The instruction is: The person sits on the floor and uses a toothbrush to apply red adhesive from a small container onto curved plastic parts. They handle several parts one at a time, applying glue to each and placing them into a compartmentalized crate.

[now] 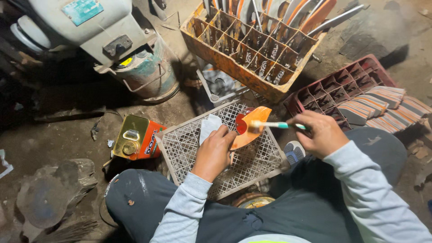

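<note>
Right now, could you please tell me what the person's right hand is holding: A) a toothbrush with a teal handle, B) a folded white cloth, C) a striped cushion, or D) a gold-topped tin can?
A: the right hand holds a teal-handled toothbrush, its bristle end against the orange piece that the left hand holds over the white mesh crate.

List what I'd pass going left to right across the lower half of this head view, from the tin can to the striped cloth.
Gold-topped orange tin can → left hand holding a white cloth → orange curved piece → brush → right hand → striped cloth.
</note>
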A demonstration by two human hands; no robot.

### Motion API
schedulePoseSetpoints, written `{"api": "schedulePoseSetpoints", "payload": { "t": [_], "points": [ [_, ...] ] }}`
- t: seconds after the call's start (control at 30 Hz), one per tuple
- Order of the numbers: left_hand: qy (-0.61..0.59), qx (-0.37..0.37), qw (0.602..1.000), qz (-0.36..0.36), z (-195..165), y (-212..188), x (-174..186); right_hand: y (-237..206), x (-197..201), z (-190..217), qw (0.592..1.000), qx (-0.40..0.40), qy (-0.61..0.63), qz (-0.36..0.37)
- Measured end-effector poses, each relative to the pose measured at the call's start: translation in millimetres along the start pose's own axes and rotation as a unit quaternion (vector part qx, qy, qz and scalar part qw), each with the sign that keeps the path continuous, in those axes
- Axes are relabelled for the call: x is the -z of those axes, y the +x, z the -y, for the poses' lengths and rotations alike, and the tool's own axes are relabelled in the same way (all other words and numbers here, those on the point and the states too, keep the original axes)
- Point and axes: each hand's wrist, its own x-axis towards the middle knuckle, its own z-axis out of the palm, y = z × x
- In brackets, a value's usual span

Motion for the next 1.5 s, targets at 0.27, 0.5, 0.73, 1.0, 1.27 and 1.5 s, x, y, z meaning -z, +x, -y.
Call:
{"api": "schedulePoseSetpoints", "payload": {
  "t": [0.27,0.5,0.73,1.0,1.27,1.5],
  "points": [
    [-0.009,0.007,1.0,-0.012,4,0,4,-4,4,2,0.998,0.055,-0.004,0.025],
    [-0.016,0.007,1.0,-0.018,2,4,1,-8,-10,11,0.997,0.068,0.02,-0.018],
    [-0.037,0.006,0.999,0.001,1,0,7,-8,4,6,0.987,-0.012,-0.006,-0.162],
    [-0.011,0.001,1.0,-0.008,1,0,4,-14,-16,20,0.995,0.038,0.044,-0.087],
    [0.002,0.0,1.0,-0.018,2,-4,3,-8,-12,27,0.981,-0.017,0.035,-0.188],
    [0.002,-0.003,1.0,-0.024,-1,-3,4,-7,-23,32,0.986,-0.005,0.04,-0.162]
  ]
}}
